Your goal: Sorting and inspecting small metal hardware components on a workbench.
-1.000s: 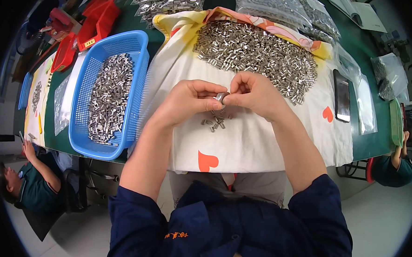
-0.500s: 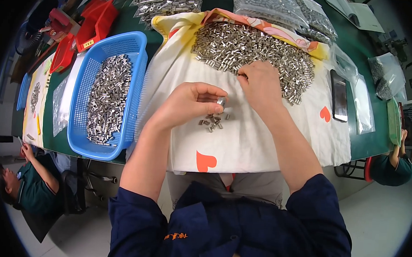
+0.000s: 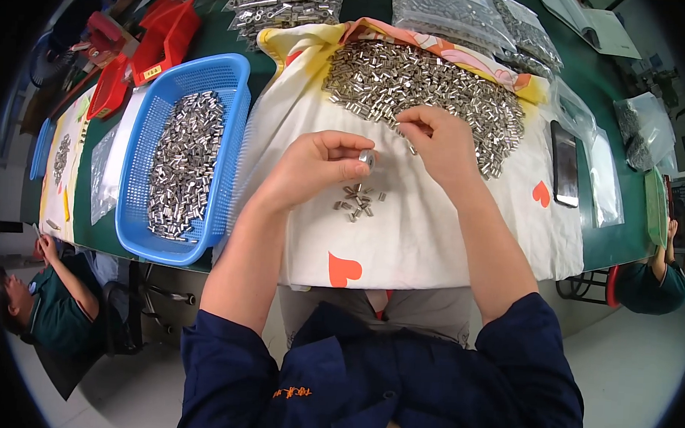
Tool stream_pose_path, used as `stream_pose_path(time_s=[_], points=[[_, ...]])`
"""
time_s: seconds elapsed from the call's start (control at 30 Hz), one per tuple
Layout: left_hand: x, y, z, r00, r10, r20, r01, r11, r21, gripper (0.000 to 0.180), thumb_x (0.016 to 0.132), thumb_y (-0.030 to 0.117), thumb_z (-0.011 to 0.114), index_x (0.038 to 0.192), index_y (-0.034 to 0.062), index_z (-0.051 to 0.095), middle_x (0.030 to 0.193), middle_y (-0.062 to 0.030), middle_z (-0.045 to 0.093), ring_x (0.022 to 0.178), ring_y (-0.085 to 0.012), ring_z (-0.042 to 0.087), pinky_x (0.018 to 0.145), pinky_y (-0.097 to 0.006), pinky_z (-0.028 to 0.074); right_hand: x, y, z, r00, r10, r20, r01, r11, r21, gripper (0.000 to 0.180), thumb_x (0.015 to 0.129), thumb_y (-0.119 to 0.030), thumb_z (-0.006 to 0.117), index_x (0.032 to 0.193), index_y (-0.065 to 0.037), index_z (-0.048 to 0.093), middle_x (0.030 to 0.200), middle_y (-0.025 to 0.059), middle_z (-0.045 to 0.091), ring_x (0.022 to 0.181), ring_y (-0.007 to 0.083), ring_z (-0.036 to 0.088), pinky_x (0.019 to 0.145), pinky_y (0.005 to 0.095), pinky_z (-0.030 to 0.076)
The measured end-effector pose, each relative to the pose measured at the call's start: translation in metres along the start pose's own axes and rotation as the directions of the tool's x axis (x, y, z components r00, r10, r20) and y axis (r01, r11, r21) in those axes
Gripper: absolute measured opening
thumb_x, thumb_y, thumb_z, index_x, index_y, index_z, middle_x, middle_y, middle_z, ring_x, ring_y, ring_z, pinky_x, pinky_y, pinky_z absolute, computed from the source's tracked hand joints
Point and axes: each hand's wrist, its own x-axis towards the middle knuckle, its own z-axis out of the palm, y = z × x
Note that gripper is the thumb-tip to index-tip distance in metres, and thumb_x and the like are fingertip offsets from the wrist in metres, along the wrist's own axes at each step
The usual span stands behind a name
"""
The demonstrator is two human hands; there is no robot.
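Observation:
My left hand (image 3: 314, 166) is closed, with thumb and fingers pinching a round silver metal ring (image 3: 367, 158) that has a dark centre. Just under it, a small group of short metal cylinders (image 3: 354, 207) lies on the white cloth (image 3: 302, 247). At the near edge of the large heap of metal cylinders (image 3: 411, 82), my right hand (image 3: 439, 141) is closed with thumb and forefinger together. Whatever sits between those fingertips is too small to make out. A loose cylinder (image 3: 413, 149) shows beside the right thumb.
Left of the cloth stands a blue plastic basket (image 3: 127, 179) holding many cylinders. Bags of metal parts (image 3: 287, 10) line the back. A black phone (image 3: 565, 164) lies at the right. Red bins (image 3: 165, 42) are far left. A seated person (image 3: 67, 300) works at the left.
My right hand has drawn slightly back from the heap, and its fingertips show more. The ring in my left hand has turned, its face now more visible. The left hand rose slightly.

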Motion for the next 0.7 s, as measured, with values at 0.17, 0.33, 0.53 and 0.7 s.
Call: stream_pose_path(time_s=[0.17, 0.33, 0.53, 0.7], points=[[0.001, -0.004, -0.004, 0.996, 0.051, -0.078, -0.063, 0.985, -0.163, 0.031, 0.075, -0.002, 0.061, 0.105, -0.0029, 0.055, 0.094, -0.0067, 0.061, 0.081, -0.0108, 0.057, 0.074, -0.023, 0.047, -0.006, -0.027, -0.008, 0.891, 0.130, 0.435, -0.340, 0.826, 0.449, 0.008, 0.072, -0.006, 0.061, 0.080, -0.004, 0.063, 0.075, -0.0005, 0.062, 0.067, 0.0063, 0.051, 0.064, 0.0204, 0.042], [0.002, -0.005, -0.002, 0.994, 0.082, -0.079, -0.093, 0.983, -0.158, 0.033, 0.075, 0.003, 0.062, 0.107, -0.0031, 0.054, 0.089, -0.0083, 0.062, 0.080, -0.0111, 0.058, 0.073, -0.021, 0.047, -0.010, -0.028, -0.002, 0.913, 0.096, 0.397, -0.277, 0.860, 0.428, 0.007, 0.071, -0.005, 0.062, 0.078, -0.004, 0.063, 0.074, 0.0015, 0.061, 0.068, 0.0101, 0.054, 0.064, 0.0233, 0.044], [0.003, -0.008, 0.000, 0.986, 0.105, -0.130, -0.115, 0.990, -0.078, 0.031, 0.075, 0.002, 0.062, 0.105, -0.0042, 0.055, 0.089, -0.0088, 0.062, 0.079, -0.0109, 0.058, 0.072, -0.021, 0.047, -0.016, -0.034, 0.006, 0.983, -0.116, 0.143, 0.091, 0.981, 0.171, 0.005, 0.071, -0.007, 0.058, 0.074, -0.006, 0.061, 0.070, 0.0062, 0.060, 0.070, 0.0227, 0.056, 0.064, 0.0316, 0.045], [0.001, -0.003, 0.001, 0.991, 0.069, -0.114, -0.076, 0.996, -0.055, 0.031, 0.075, 0.001, 0.063, 0.104, -0.0051, 0.055, 0.089, -0.0090, 0.062, 0.080, -0.0108, 0.058, 0.072, -0.021, 0.047, -0.011, -0.024, -0.006, 0.928, 0.007, 0.372, -0.156, 0.915, 0.372, 0.008, 0.071, -0.010, 0.060, 0.077, -0.004, 0.061, 0.072, 0.0074, 0.060, 0.067, 0.0203, 0.058, 0.062, 0.0302, 0.045]])
